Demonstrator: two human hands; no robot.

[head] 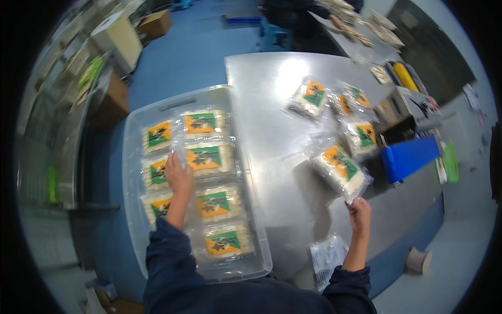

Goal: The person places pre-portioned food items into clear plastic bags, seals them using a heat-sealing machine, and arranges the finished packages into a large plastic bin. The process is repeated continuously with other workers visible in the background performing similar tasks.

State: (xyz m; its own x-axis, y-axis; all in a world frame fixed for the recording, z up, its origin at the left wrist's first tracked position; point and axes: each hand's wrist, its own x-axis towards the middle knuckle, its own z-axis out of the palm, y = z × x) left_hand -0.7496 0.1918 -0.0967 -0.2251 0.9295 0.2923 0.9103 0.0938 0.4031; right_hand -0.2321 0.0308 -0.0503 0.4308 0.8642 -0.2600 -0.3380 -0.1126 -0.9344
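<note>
My right hand (360,214) pinches the near corner of a clear plastic food packet (340,169) with an orange and green label, lifted over the steel table (270,157). Inside the translucent plastic tub (131,165), several similar packets of pale food lie label up in two columns. My left hand (179,174) is over the tub, between the columns, its fingers at a left-column packet (157,172); whether it grips anything cannot be told. Farther back on the table lie more labelled packets, among them one packet (311,96) at the back and another packet (361,135) beside the held one.
At the table's right stands a machine with a metal housing (408,106) and a blue sloped conveyor (410,159). A printed plastic packet (327,259) lies by my right forearm. Another person (298,15) works at a far table. A steel bench (78,157) and cardboard boxes (155,24) are at left.
</note>
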